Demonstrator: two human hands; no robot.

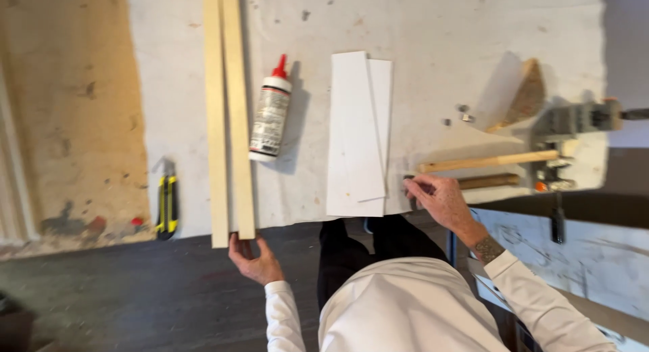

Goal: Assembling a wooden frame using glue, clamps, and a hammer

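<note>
Surface [433, 48] — white, stained. Two long wooden strips [228, 115] lay side by side, near ends overhanging its edge; judged light, stiff, best held at the ends. Left hand [253, 259] cupped under those ends, grip loose. White panels [358, 132] beside glue bottle [270, 112]. Right hand [439, 198] — fingertips pinched, on what I cannot tell.

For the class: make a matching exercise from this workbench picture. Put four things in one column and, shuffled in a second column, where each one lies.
Things:
1. glue bottle
2. utility knife
3. wooden strips
4. white boards

Places:
A. at the left hand, jutting over the bench edge
B. just left of the right hand
C. between the strips and the boards
D. farthest left, near the bench edge

Pairs: 1-C, 2-D, 3-A, 4-B
</note>
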